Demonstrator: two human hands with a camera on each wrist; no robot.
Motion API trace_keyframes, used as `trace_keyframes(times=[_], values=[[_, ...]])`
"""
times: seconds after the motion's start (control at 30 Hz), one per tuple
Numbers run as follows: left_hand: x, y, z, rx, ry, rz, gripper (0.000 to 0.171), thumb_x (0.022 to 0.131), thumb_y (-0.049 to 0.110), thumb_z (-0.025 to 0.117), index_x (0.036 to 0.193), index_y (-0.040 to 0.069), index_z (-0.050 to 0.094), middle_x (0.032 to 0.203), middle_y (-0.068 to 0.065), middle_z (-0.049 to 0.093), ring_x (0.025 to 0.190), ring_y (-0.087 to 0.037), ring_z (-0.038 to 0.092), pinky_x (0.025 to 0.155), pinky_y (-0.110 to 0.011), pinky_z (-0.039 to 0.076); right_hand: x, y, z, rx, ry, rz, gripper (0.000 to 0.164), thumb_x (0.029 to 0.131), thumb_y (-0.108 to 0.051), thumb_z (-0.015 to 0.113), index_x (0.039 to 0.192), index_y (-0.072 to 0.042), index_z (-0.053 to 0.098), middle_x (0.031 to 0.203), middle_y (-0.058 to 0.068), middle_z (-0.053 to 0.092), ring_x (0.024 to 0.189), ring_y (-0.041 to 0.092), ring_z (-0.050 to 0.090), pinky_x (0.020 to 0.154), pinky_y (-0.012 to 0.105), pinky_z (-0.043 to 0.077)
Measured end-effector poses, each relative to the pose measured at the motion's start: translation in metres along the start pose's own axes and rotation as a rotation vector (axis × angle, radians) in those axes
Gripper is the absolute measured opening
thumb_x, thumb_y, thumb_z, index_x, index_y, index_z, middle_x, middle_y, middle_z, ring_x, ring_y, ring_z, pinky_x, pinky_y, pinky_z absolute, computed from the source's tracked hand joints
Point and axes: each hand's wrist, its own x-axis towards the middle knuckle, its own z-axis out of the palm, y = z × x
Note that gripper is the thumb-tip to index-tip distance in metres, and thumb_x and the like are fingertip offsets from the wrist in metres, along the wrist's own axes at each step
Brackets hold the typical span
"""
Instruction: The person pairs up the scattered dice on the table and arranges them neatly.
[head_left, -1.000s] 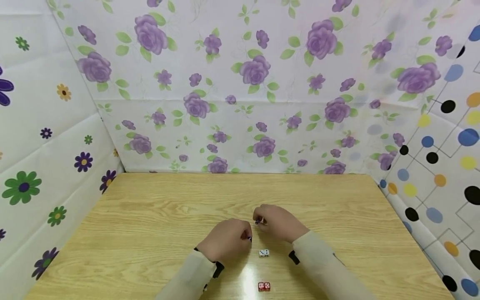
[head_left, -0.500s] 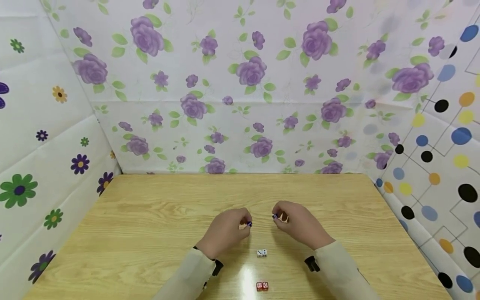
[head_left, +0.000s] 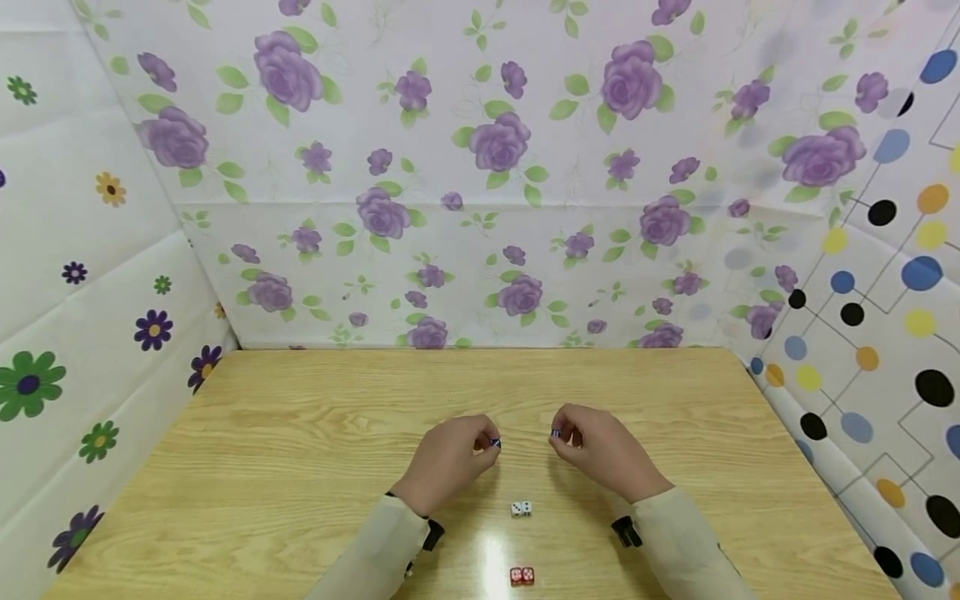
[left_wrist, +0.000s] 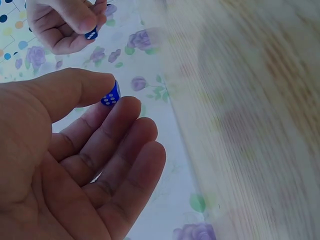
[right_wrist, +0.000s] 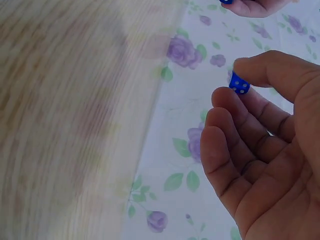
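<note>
My left hand (head_left: 450, 460) pinches a small blue die (left_wrist: 111, 94) with white pips between thumb and fingertips. Across from it, my right hand (head_left: 606, 448) pinches another blue die (right_wrist: 239, 83) the same way. Both hands hover over the wooden table, a short gap apart, their dice facing each other. Nearer to me, between the wrists, two white dice (head_left: 521, 508) lie side by side on the table. Closer still, a pair of red dice (head_left: 522, 576) sits side by side, in line with the white pair.
The wooden table (head_left: 300, 433) runs back to a wall sheet (head_left: 420, 275) printed with purple roses. Patterned sheets also flank it: flowers on the left sheet (head_left: 120, 358), coloured dots on the right sheet (head_left: 885, 383).
The hands have drawn apart and lifted, the right one moving right, the left one slightly forward, each keeping its blue die. The white and red dice stay where they were on the table.
</note>
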Motion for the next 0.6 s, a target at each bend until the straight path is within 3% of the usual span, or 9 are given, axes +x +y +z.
trace_keyframes(times=[0.6], values=[[0.004, -0.008, 0.004, 0.001, -0.047, -0.007, 0.003, 0.094, 0.016, 0.075, 0.095, 0.013, 0.076, 0.086, 0.008, 0.068, 0.076, -0.005, 0.060, 0.069, -0.027, 0.052, 0.003, 0.004, 0.016, 0.009, -0.110, 0.041, 0.012, 0.093, -0.005, 0.074, 0.098, -0.014, 0.069, 0.087, -0.011, 0.062, 0.076, 0.008, 0.055, 0.067, 0.028, 0.049]])
